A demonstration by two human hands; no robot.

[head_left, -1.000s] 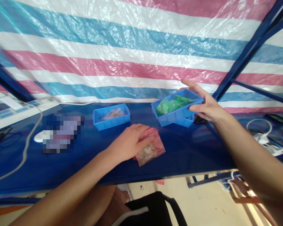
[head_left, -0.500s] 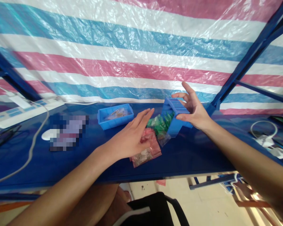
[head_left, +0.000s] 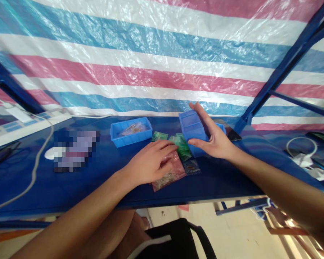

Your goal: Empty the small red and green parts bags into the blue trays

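My right hand (head_left: pixel 216 140) grips a blue plastic bin (head_left: pixel 192 124), thumb on the near side and fingers along the far side. The bin is tilted over, and its inside is turned out of sight. Green plastic bags (head_left: pixel 184 146) lie at its left. My left hand (head_left: pixel 148 163) rests over pink plastic bags (head_left: pixel 178 167), fingers apart and slightly bent, hiding part of them. Just right of these lies a small clear bag (head_left: pixel 193 167) with brass-coloured pieces. Another blue bin (head_left: pixel 129 137) stands upright at the left, holding clear bags with metal parts.
Part of one more blue object (head_left: pixel 221 127) and a dark flat item (head_left: pixel 234 135) sit behind my right hand. White cables (head_left: pixel 302 144) lie at the right. A white mouse-like object (head_left: pixel 50 153), a blurred-out item and a long cable (head_left: pixel 35 169) occupy the left. Striped sheeting (head_left: pixel 151 64) hangs behind.
The bin in my right hand has tipped further and shifted slightly left, and green bags now lie on the table. My left hand's fingers have lowered and bent over the pink bags.
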